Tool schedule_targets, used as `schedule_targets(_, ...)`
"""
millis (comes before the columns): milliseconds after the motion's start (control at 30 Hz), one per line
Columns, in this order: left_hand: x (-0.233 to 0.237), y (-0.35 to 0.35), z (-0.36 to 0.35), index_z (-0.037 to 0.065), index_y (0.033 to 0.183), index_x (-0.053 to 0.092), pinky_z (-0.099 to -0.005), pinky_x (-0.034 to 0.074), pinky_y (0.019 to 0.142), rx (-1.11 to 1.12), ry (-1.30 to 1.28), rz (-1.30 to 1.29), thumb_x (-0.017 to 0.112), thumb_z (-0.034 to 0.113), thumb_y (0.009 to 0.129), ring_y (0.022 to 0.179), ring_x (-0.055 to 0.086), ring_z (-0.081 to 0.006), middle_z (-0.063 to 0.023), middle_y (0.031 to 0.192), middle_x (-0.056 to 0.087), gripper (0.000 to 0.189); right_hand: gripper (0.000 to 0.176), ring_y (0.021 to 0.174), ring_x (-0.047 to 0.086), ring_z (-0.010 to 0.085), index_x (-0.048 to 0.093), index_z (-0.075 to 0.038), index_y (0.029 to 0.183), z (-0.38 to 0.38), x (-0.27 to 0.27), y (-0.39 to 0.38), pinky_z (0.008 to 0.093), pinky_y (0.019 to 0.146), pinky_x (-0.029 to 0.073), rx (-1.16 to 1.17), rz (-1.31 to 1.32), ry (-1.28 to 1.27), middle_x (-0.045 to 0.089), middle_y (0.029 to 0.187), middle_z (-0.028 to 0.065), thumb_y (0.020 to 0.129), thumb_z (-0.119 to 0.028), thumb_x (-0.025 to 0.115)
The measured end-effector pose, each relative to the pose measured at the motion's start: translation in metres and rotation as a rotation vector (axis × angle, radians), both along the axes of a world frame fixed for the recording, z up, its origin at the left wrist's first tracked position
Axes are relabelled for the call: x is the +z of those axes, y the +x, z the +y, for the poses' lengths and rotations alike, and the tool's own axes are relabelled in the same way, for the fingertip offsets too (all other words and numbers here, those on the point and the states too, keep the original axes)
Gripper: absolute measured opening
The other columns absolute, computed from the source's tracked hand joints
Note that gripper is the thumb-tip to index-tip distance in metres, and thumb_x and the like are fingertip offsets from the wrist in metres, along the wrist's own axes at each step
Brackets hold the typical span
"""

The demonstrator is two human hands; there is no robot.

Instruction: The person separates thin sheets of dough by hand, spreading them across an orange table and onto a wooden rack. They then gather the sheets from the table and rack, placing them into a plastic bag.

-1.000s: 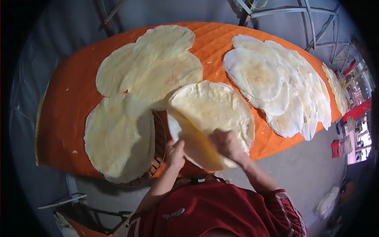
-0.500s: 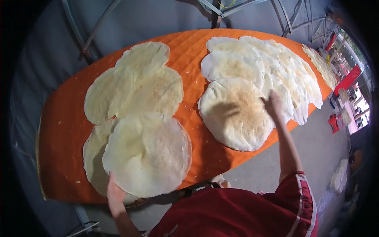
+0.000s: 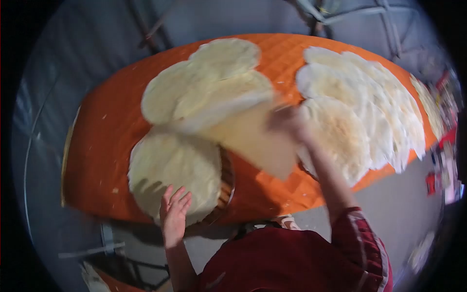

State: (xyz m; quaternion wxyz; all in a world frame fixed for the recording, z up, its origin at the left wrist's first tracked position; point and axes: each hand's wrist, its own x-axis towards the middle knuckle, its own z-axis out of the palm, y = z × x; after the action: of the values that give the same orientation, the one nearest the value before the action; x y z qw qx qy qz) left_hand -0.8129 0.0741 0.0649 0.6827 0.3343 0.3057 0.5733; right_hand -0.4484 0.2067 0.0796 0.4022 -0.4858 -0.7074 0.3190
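Observation:
My left hand (image 3: pixel 175 212) is open, fingers spread, at the near edge of a round flatbread (image 3: pixel 170 170). That flatbread lies on a round base whose brown slatted edge (image 3: pixel 226 180) shows on the right. My right hand (image 3: pixel 287 121), smeared by motion, grips the right side of a thin flatbread (image 3: pixel 248 134) lifted over the middle of the table. This lifted sheet is blurred and tilted, its far edge stretching left. Right of my right hand lies a single browned flatbread (image 3: pixel 338 136), overlapping a spread of others (image 3: pixel 374 107).
An orange cloth (image 3: pixel 107 146) covers the long table. More pale flatbreads (image 3: pixel 170 92) overlap at the back left. Metal frame bars (image 3: pixel 350 14) and a grey sheet wall (image 3: pixel 204 17) stand behind. Grey floor (image 3: pixel 389 194) shows at the right.
The top flatbread has been lifted off the left one and swung right. My right hand has moved left from the right-hand spread onto it. My left hand has let go. The view has shifted.

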Motion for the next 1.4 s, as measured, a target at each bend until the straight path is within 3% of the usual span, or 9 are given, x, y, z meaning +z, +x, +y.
schedule_targets(233,-0.065,-0.072,-0.048,-0.002,0.103,0.04,-0.0259,0.036,0.074,0.685,-0.186,0.563,0.057,0.006,0.068,0.083,0.046,-0.014,-0.0068,0.097,0.046,0.039,0.026,0.057,0.047,0.0074,0.056,-0.003,0.079,-0.004,0.002,0.256,0.0211,0.055,0.04,-0.526,0.189,0.191,0.052,0.063,-0.0005,0.077,-0.028,0.05)
schedule_targets(300,-0.053,-0.066,-0.044,0.001,0.099,0.046,-0.0297,0.037,0.07,0.603,-0.336,0.463,0.057,0.011,0.065,0.076,0.046,-0.0159,-0.0041,0.083,0.047,0.036,0.051,0.077,0.054,0.0252,0.045,0.0,0.107,-0.007,-0.004,0.253,0.0342,0.062,0.045,-1.223,-1.079,-0.195,0.055,0.091,0.0138,0.074,-0.038,0.053)
schedule_targets(367,-0.05,-0.063,-0.039,0.001,0.099,0.046,-0.0301,0.037,0.069,0.673,-0.351,0.434,0.057,0.01,0.065,0.076,0.046,-0.0162,-0.0042,0.081,0.047,0.037,0.052,0.085,0.051,0.0306,0.044,0.0,0.108,0.002,-0.041,0.209,0.0372,0.065,0.044,-1.159,-1.197,0.471,0.048,0.103,0.0204,0.071,-0.034,0.056)
schedule_targets(633,-0.081,-0.099,-0.04,0.001,0.104,0.043,-0.0237,0.039,0.068,0.739,-0.488,0.651,0.061,0.002,0.063,0.076,0.047,-0.0121,-0.0053,0.088,0.048,0.045,0.063,0.086,0.048,0.0252,0.045,0.0,0.104,-0.069,-0.066,-0.228,0.039,0.077,0.037,0.5,-0.518,0.576,0.05,0.089,0.0137,0.07,-0.053,0.047)
schedule_targets(900,-0.079,-0.096,-0.045,0.001,0.105,0.042,-0.0258,0.042,0.07,0.957,-0.171,0.54,0.059,-0.003,0.064,0.081,0.05,-0.0164,-0.0072,0.088,0.05,0.044,0.057,0.105,0.034,0.033,0.047,0.002,0.101,-0.069,-0.093,-0.293,0.0439,0.088,0.029,0.724,-0.675,0.566,0.041,0.108,0.0182,0.066,-0.043,0.053)
schedule_targets(1200,-0.071,-0.086,-0.041,-0.004,0.095,0.049,-0.0326,0.047,0.062,0.518,-0.51,0.196,0.057,0.009,0.072,0.074,0.055,-0.0207,-0.0121,0.088,0.054,0.027,0.01,0.04,0.045,0.0206,0.049,-0.013,0.051,-0.03,-0.072,-0.299,0.0306,0.045,0.038,0.504,-0.896,0.626,0.046,0.046,0.0032,0.061,-0.015,0.051)
schedule_targets(1233,-0.079,-0.084,-0.039,-0.003,0.096,0.049,-0.0323,0.047,0.06,0.528,-0.538,0.207,0.056,0.01,0.073,0.073,0.055,-0.0205,-0.0118,0.088,0.054,0.027,0.003,0.055,0.054,0.0214,0.054,-0.01,0.059,-0.004,-0.044,-0.298,0.0301,0.048,0.043,0.507,-1.081,0.587,0.053,0.056,0.0087,0.058,-0.008,0.052)
schedule_targets(1267,-0.083,-0.082,-0.038,-0.003,0.096,0.049,-0.032,0.047,0.057,0.535,-0.564,0.218,0.056,0.01,0.073,0.072,0.055,-0.0204,-0.0116,0.087,0.055,0.028,0.013,0.045,0.046,0.0175,0.048,-0.013,0.05,0.035,-0.032,-0.284,0.0301,0.042,0.037,0.5,-0.364,0.506,0.048,0.049,0.0041,0.062,-0.011,0.052)
schedule_targets(1400,-0.08,-0.078,-0.038,-0.001,0.097,0.05,-0.031,0.047,0.053,0.558,-0.549,0.23,0.056,0.013,0.073,0.069,0.056,-0.021,-0.0106,0.086,0.056,0.028,0.008,0.054,0.053,0.0292,0.052,-0.008,0.07,0.122,0.099,-0.261,0.0354,0.047,0.042,0.108,-0.7,0.967,0.053,0.061,0.0116,0.062,-0.006,0.049)
